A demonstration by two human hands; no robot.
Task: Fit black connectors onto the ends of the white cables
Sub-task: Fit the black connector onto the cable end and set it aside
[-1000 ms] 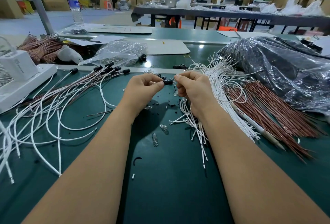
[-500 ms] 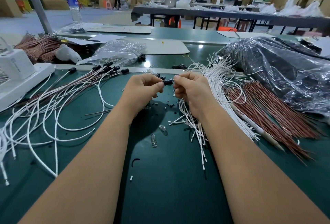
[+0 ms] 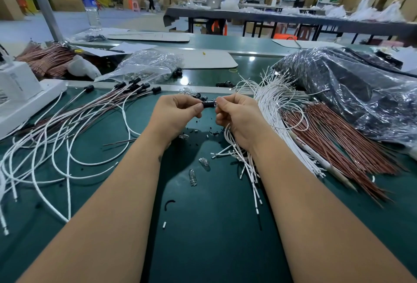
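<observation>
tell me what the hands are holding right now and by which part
The left hand pinches a black connector by its left end. The right hand pinches something at the connector's right end, probably a cable end, but the fingers hide it.

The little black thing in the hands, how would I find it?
Start at the two forearms reaching over the green table and follow them to where the left hand and right hand meet. The black connector is pinched between their fingertips, the only one lifted off the table.
</observation>
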